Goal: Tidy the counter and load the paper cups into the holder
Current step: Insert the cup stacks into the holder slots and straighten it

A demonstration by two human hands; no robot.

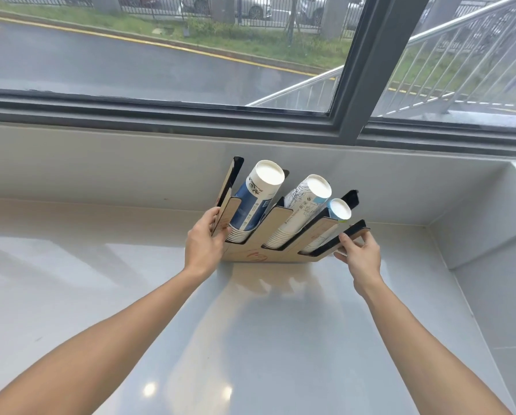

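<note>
A wooden cup holder (276,226) with black-edged dividers stands on the grey counter (250,324) near the back wall. Three stacks of paper cups lie in its slots, bottoms up: a blue-and-white stack (255,202) on the left, a stack with line drawings (303,209) in the middle, and a smaller light-blue stack (336,212) on the right. My left hand (204,242) grips the holder's left outer panel. My right hand (360,254) grips its right outer panel.
A low white wall runs behind the holder, with a dark-framed window (358,85) above it. A side wall (490,223) closes the counter's right end. The counter surface is glossy and reflects ceiling lights.
</note>
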